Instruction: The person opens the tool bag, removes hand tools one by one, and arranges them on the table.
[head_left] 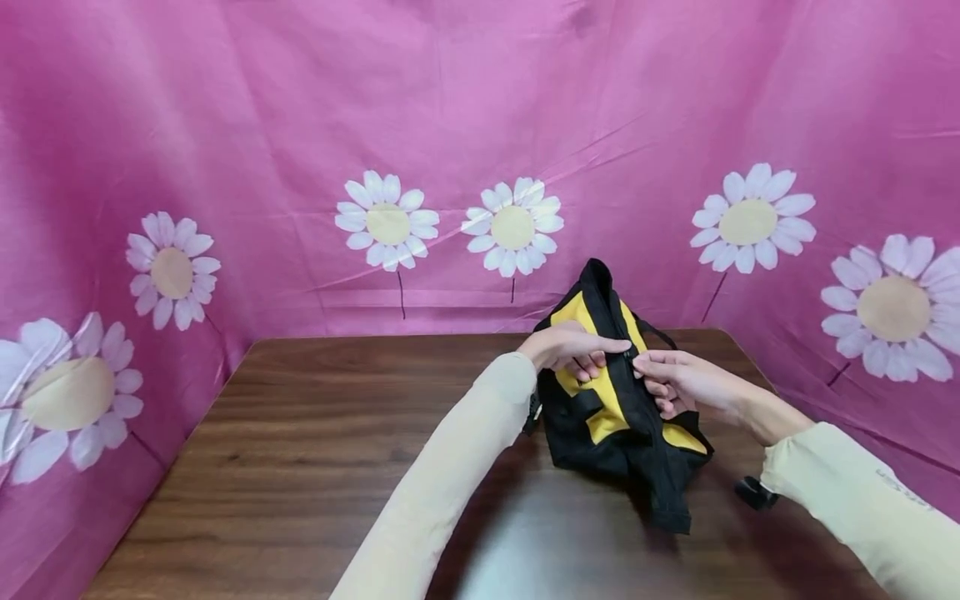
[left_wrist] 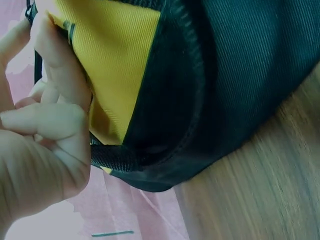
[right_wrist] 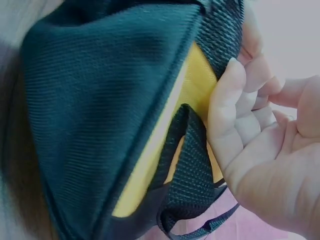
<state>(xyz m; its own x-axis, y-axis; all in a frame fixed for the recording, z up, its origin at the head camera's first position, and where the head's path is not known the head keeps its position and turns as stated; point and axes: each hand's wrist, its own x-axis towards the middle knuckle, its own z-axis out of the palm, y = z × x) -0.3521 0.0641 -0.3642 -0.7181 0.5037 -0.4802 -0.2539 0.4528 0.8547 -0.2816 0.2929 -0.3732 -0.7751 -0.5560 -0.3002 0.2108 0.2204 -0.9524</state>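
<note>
A soft black-and-yellow fabric bag (head_left: pixel 637 408) stands on the right part of the table, its black zip band running up the middle. My left hand (head_left: pixel 573 348) grips the band's left edge, thumb stretched toward the middle of the zip. Opposite it, my right hand (head_left: pixel 690 383) pinches the band's right edge, close to the left thumb. In the left wrist view, fingers of the left hand (left_wrist: pixel 55 130) curl at the yellow panel (left_wrist: pixel 115 60). The right wrist view has the right hand (right_wrist: pixel 265 135) beside a black webbing loop (right_wrist: pixel 187 175); its fingertips are partly hidden behind the bag.
The brown wooden table (head_left: pixel 337 433) extends left of the bag. A pink curtain (head_left: pixel 300 108) with printed daisies surrounds its back and sides. A small black object (head_left: pixel 756 493) sits by the right sleeve. One thin black strap (head_left: pixel 656 332) sticks out behind the bag.
</note>
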